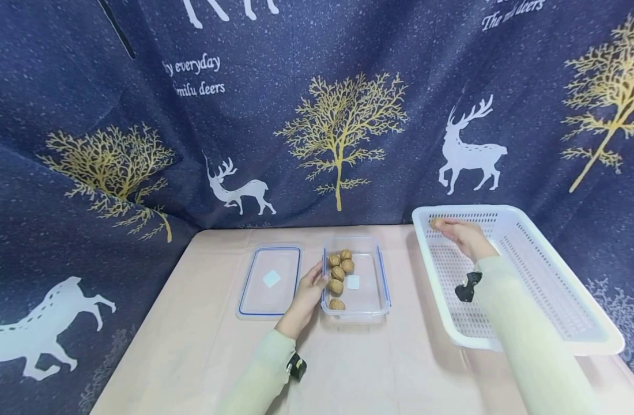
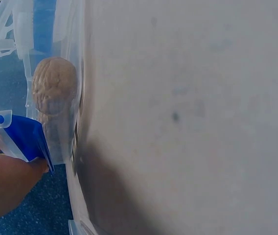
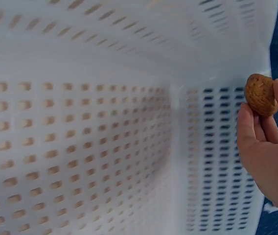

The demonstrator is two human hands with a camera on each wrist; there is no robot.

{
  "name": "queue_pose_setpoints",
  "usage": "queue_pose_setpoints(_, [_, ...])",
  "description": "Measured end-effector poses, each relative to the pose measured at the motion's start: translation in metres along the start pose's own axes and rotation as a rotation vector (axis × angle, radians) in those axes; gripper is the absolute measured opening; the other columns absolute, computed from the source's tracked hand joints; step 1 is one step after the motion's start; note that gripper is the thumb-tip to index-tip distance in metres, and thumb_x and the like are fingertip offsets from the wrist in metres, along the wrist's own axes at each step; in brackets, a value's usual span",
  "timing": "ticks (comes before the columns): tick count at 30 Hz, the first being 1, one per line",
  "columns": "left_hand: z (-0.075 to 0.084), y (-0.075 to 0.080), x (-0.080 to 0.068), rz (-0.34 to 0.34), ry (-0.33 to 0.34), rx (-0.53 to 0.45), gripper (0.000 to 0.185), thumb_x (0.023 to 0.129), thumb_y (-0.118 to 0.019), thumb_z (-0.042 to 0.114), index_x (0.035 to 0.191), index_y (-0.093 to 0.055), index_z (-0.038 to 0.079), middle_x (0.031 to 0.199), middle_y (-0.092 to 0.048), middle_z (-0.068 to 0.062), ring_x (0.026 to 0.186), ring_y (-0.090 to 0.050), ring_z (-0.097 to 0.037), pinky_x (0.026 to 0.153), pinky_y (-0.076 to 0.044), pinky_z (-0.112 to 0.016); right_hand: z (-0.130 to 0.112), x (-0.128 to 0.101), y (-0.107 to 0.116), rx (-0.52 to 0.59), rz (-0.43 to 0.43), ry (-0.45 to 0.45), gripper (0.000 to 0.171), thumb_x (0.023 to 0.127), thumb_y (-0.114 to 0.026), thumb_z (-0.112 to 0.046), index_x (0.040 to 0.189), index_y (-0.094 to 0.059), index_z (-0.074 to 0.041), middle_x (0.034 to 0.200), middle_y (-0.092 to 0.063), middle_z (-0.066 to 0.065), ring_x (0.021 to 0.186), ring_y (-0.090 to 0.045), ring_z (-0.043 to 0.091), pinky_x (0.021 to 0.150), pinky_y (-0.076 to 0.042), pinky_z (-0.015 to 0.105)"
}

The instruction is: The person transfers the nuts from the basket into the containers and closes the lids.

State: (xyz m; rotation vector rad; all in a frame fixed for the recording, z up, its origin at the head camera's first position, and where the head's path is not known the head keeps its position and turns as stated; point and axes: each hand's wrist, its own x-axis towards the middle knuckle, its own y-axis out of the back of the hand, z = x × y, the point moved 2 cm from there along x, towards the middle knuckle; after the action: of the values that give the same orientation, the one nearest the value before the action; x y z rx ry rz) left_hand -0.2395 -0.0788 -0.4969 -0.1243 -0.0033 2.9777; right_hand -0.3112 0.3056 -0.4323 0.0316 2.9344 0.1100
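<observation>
A walnut (image 3: 260, 94) is pinched between thumb and fingertips of the right hand (image 1: 464, 236), held over the far left corner of the white basket (image 1: 555, 276). Left of the basket, the clear container (image 1: 381, 288) is touched at its side by the left hand (image 1: 309, 291), fingers fairly straight.

navy deer-and-tree curtain (image 1: 348, 115) behind a beige table (image 1: 203, 346).

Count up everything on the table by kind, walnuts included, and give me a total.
Walnuts: 6, five in the clear container and one held in the right hand
Clear container: 1
Clear lid: 1
White basket: 1
Total: 9
</observation>
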Motion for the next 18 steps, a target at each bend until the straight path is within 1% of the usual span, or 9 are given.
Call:
queue_pose_setpoints(4, [-0.001,0.000,0.000,0.003,0.005,0.002,0.052,0.099,-0.044,0.004,0.148,-0.028,-0.002,0.153,-0.027,-0.024,0.142,-0.024,-0.038,0.118,-0.019,-0.047,-0.013,-0.003,-0.008,0.080,0.017,0.023,0.065,0.094,-0.061,-0.014,0.144,-0.026,0.009,0.088,-0.064,-0.021,0.127,-0.049,0.013,0.116,-0.026,0.032])
queue_pose_setpoints(7, [-0.001,0.000,0.000,0.007,0.011,0.002,0.052,0.099,-0.045,0.005,0.148,-0.029,-0.001,0.153,-0.027,-0.023,0.142,-0.023,-0.038,0.118,-0.019,-0.047,-0.022,-0.007,-0.015,0.104,0.015,0.030,0.065,0.095,-0.060,-0.013,0.146,-0.025,0.008,0.094,-0.062,-0.020,0.125,-0.049,0.010,0.115,-0.028,0.028])
queue_pose_setpoints(8, [-0.001,0.000,0.000,0.006,0.010,0.004,0.052,0.099,-0.045,0.005,0.148,-0.029,-0.001,0.153,-0.028,-0.023,0.142,-0.023,-0.038,0.118,-0.019,-0.047,-0.025,-0.008,-0.017,0.125,0.016,0.029,0.064,0.095,-0.059,-0.013,0.146,-0.025,0.008,0.102,-0.064,-0.013,0.130,-0.046,0.013,0.115,-0.027,0.028])
queue_pose_setpoints(10, [0.000,0.000,0.000,0.006,0.012,0.001,0.052,0.099,-0.045,0.005,0.148,-0.030,0.001,0.153,-0.028,-0.022,0.142,-0.023,-0.038,0.118,-0.019,-0.047,-0.031,-0.010,-0.022,0.139,0.022,0.028,0.064,0.096,-0.059,-0.013,0.147,-0.026,0.007,0.124,-0.059,0.000,0.139,-0.035,0.020,0.115,-0.028,0.028])
queue_pose_setpoints(11, [0.000,0.000,0.000,0.005,0.010,0.002,0.052,0.099,-0.045,0.006,0.148,-0.030,0.001,0.153,-0.028,-0.022,0.142,-0.024,-0.038,0.118,-0.020,-0.047,-0.034,-0.012,-0.024,0.139,0.028,0.024,0.065,0.096,-0.059,-0.014,0.147,-0.025,0.005,0.135,-0.053,0.004,0.141,-0.031,0.022,0.115,-0.028,0.027])
queue_pose_setpoints(13, [0.001,-0.001,0.000,0.005,0.006,0.002,0.052,0.099,-0.045,0.006,0.148,-0.030,0.001,0.153,-0.029,-0.022,0.141,-0.025,-0.037,0.117,-0.020,-0.047,-0.039,-0.014,-0.027,0.182,0.050,0.010,0.065,0.095,-0.060,-0.014,0.148,-0.026,0.004,0.147,-0.040,0.011,0.142,-0.028,0.023,0.115,-0.027,0.027])
queue_pose_setpoints(14, [0.001,-0.001,0.000,0.006,0.005,0.001,0.052,0.099,-0.045,0.006,0.148,-0.030,0.001,0.153,-0.029,-0.022,0.141,-0.025,-0.037,0.117,-0.021,-0.047,-0.041,-0.016,-0.029,0.198,0.056,0.009,0.066,0.095,-0.061,-0.015,0.148,-0.026,0.003,0.148,-0.039,0.010,0.142,-0.029,0.022,0.115,-0.027,0.026])
queue_pose_setpoints(15, [0.001,-0.001,0.000,0.007,0.006,-0.001,0.052,0.099,-0.045,0.005,0.148,-0.031,0.001,0.152,-0.030,-0.021,0.141,-0.026,-0.037,0.117,-0.021,-0.047,-0.043,-0.017,-0.031,0.211,0.062,0.007,0.066,0.095,-0.061,-0.015,0.149,-0.027,0.002,0.144,-0.044,0.008,0.141,-0.032,0.019,0.115,-0.027,0.025])
queue_pose_setpoints(18, [0.001,-0.001,-0.001,0.012,0.004,0.001,0.052,0.098,-0.045,0.005,0.148,-0.031,0.001,0.152,-0.031,-0.021,0.141,-0.027,-0.037,0.117,-0.022,-0.047,-0.050,-0.023,-0.037,0.283,0.066,0.026,0.067,0.093,-0.063,-0.013,0.148,-0.028,0.003,0.119,-0.061,-0.003,0.129,-0.046,0.012,0.115,-0.027,0.025])
